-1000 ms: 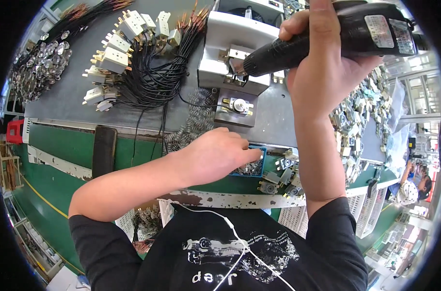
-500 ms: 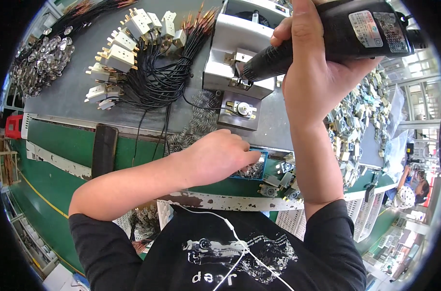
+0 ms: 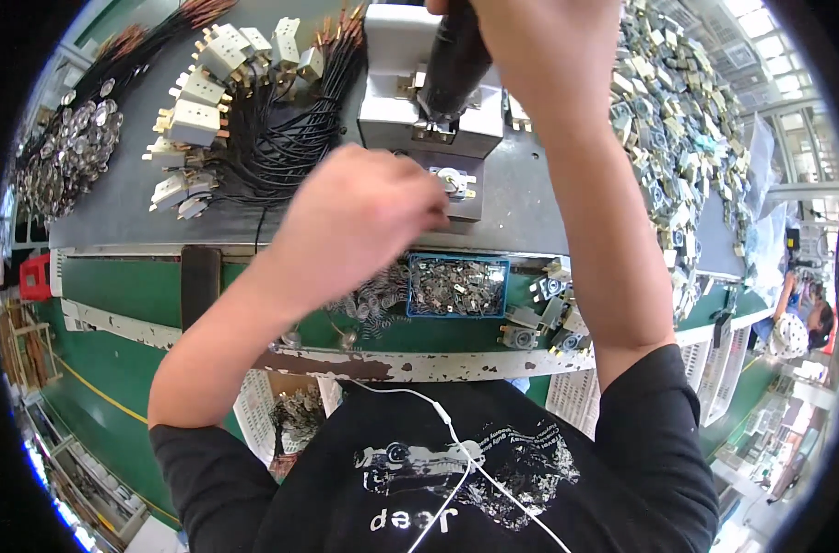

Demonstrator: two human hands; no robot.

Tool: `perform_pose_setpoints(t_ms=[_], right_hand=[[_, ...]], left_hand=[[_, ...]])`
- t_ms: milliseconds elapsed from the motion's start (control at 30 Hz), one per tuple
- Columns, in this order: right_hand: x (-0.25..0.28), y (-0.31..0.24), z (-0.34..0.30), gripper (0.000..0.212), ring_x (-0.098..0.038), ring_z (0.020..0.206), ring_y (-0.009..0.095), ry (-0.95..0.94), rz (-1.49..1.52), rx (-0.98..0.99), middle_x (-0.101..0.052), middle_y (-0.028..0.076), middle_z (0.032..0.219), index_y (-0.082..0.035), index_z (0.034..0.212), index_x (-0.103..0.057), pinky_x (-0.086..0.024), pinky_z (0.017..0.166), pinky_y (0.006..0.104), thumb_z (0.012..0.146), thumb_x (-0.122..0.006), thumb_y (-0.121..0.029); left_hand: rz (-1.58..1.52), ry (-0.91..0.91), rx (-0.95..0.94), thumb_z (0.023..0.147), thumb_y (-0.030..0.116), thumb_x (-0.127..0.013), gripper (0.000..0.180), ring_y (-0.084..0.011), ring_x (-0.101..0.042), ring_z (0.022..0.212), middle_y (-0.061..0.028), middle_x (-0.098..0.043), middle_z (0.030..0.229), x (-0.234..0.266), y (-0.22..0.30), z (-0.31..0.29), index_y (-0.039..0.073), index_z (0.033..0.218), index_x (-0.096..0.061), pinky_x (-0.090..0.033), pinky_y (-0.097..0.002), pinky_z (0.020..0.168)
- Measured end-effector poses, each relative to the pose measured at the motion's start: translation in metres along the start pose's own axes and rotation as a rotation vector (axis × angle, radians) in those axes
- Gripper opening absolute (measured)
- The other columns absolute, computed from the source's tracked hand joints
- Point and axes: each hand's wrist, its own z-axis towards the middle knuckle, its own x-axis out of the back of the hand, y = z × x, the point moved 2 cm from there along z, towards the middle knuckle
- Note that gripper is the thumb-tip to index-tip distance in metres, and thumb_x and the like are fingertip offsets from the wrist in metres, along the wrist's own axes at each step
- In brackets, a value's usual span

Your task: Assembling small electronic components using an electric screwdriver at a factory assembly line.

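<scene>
**Black tool in your right hand at the silver fixture, left hand beside the pale fitting**

At far left on your bench [image 3: 521,217] lies a heap of shiny round metal pieces [image 3: 83,152]. Right of it, pale plug blocks [image 3: 195,122] with brass-coloured pins fan out around a bundle of black wires [image 3: 290,152].

Your left hand [image 3: 369,198] hangs over the bench's near edge, fingers curled and pointing right. It is blurred, so you cannot tell whether it pinches anything. Its fingertips are just left of the pale fitting [image 3: 453,181] on a dark block [image 3: 466,210]; whether they touch is unclear. The hand covers part of the block, and your wrist hides some of the loose springs [image 3: 378,300].

Beyond the block stands the silver fixture [image 3: 389,111]. The black tool [image 3: 456,60] points down into it, its upper end cut off by the top edge; exactly where its tip meets the work is hard to make out. Your right hand [image 3: 539,37] is closed around the tool, most of its fingers out of view.

Nearer you, a blue tray [image 3: 456,317] holds small metal parts [image 3: 456,287]. To the right, grey-and-white assemblies [image 3: 678,147] spread in a large pile. White lettering and a vehicle picture mark your black shirt [image 3: 632,442], upside down in this view.
</scene>
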Motion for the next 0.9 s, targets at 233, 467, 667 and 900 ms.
perform_pose_setpoints(t_ms=[233, 467, 667, 900], right_hand=[[-0.006, -0.014, -0.021, 0.062, -0.067, 0.085, 0.014, 0.052, 0.129, 0.046, -0.064, 0.009, 0.102, -0.001, 0.137, -0.04, -0.057, 0.07, 0.0279, 0.086, -0.075, 0.004], [0.008, -0.004, -0.042, 0.064, -0.068, 0.08, 0.014, 0.115, 0.107, 0.193, -0.064, 0.009, 0.098, 0.0, 0.136, -0.04, -0.056, 0.065, 0.0258, 0.083, -0.075, 0.01], [0.006, -0.02, -0.056, 0.069, -0.068, 0.092, 0.017, 0.153, 0.343, -0.062, -0.063, 0.012, 0.109, 0.0, 0.14, -0.038, -0.057, 0.075, 0.0287, 0.083, -0.076, 0.009], [0.001, -0.022, -0.051, 0.077, -0.065, 0.106, 0.02, 0.138, 0.236, -0.162, -0.06, 0.013, 0.119, -0.001, 0.148, -0.033, -0.055, 0.087, 0.0319, 0.084, -0.075, 0.005]], left_hand=[[0.163, 0.022, 0.049, 0.08, 0.02, -0.079, 0.017, -0.0219, -0.066, 0.085, -0.0007, -0.068, 0.085, -0.022, -0.019, -0.004, 0.011, 0.083, -0.066, -0.047, -0.0385, 0.077], [0.158, 0.065, 0.027, 0.081, 0.019, -0.079, 0.016, -0.0235, -0.066, 0.093, -0.002, -0.07, 0.094, -0.032, -0.023, -0.003, 0.01, 0.087, -0.068, -0.048, -0.0379, 0.083], [-0.008, 0.005, 0.061, 0.082, 0.013, -0.079, 0.015, -0.0279, -0.067, 0.099, -0.0042, -0.072, 0.104, -0.033, -0.034, -0.006, 0.007, 0.09, -0.068, -0.051, -0.0418, 0.085], [0.003, 0.04, 0.039, 0.079, 0.008, -0.078, 0.015, -0.0269, -0.066, 0.094, -0.0037, -0.07, 0.098, -0.034, -0.032, -0.008, 0.007, 0.088, -0.066, -0.051, -0.0414, 0.08]])
